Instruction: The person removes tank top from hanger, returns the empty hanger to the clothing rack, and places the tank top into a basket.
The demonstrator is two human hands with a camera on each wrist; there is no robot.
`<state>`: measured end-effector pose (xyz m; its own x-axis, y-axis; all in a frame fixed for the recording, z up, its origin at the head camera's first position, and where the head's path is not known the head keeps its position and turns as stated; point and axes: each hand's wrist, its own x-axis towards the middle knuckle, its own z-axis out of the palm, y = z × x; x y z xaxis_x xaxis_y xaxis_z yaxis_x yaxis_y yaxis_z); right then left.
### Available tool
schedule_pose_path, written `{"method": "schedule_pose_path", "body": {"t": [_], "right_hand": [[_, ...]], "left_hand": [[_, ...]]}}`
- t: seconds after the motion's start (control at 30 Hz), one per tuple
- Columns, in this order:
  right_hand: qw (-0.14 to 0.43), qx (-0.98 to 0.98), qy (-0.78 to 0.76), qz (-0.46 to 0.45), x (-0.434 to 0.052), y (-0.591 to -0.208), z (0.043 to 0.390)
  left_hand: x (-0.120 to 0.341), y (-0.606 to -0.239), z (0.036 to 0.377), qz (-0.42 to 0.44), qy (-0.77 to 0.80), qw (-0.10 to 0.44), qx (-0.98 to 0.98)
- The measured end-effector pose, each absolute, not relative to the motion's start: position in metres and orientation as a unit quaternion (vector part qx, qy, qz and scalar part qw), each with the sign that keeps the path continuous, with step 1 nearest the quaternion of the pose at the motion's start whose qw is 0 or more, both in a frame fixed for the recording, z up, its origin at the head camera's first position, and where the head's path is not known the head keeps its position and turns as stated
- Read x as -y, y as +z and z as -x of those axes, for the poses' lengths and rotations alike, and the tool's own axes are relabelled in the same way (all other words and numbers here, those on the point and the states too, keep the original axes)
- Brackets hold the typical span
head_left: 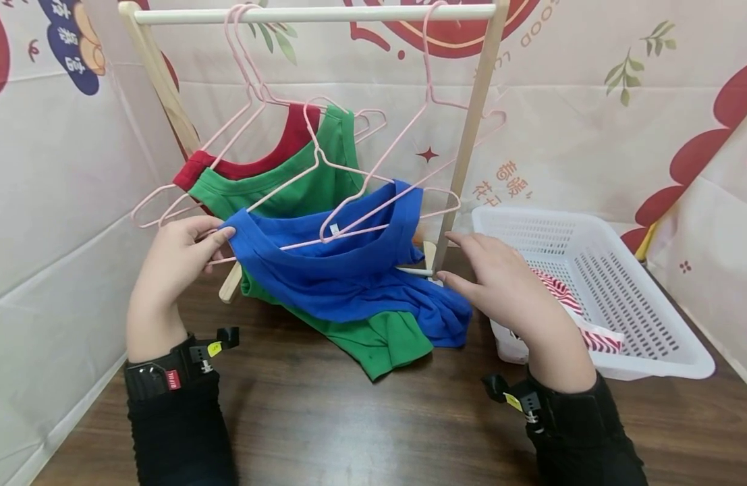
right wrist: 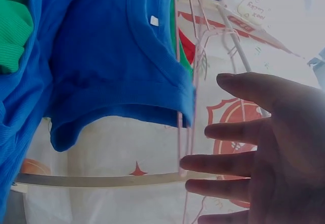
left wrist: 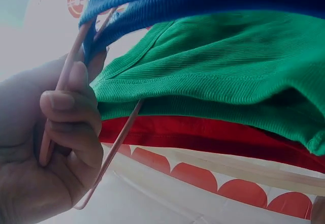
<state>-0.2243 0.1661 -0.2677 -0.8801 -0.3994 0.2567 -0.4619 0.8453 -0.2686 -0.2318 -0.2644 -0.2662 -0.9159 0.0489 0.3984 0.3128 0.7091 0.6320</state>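
A blue shirt [head_left: 349,270] hangs on a pink wire hanger [head_left: 373,182] whose hook is over the wooden rail [head_left: 312,13]. My left hand [head_left: 185,253] pinches the shirt's left shoulder together with the hanger's end; the left wrist view shows fingers [left wrist: 71,117] curled round the pink wire [left wrist: 76,61]. My right hand [head_left: 488,270] hovers with straight fingers just right of the blue shirt [right wrist: 111,56], holding nothing. Behind hang a green shirt [head_left: 312,182] and a red shirt [head_left: 288,145], each on its own pink hanger.
A white plastic basket [head_left: 622,297] stands at the right on the dark wooden table [head_left: 349,418], with a red-and-white striped cloth [head_left: 567,304] inside. The rack's wooden post [head_left: 470,135] rises beside my right hand. Patterned sheets wall in the back and sides.
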Motion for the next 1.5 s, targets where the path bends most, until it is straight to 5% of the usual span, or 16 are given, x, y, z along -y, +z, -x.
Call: {"method": "schedule_pose_path", "body": {"t": [0.3, 0.6, 1.07, 1.5], "right_hand": [[0.146, 0.946, 0.175, -0.23, -0.163, -0.272, 0.226], [0.146, 0.948, 0.174, -0.224, -0.156, -0.282, 0.239], [0.249, 0.92, 0.213, -0.216, -0.147, -0.301, 0.259], [0.141, 0.953, 0.18, -0.201, -0.151, -0.293, 0.254]], "left_hand": [[0.263, -0.268, 0.238, 0.12, -0.387, 0.114, 0.907], [0.262, -0.272, 0.245, 0.143, -0.382, 0.102, 0.907], [0.263, -0.277, 0.252, 0.18, -0.38, 0.079, 0.904], [0.257, -0.281, 0.256, 0.182, -0.405, -0.019, 0.896]]}}
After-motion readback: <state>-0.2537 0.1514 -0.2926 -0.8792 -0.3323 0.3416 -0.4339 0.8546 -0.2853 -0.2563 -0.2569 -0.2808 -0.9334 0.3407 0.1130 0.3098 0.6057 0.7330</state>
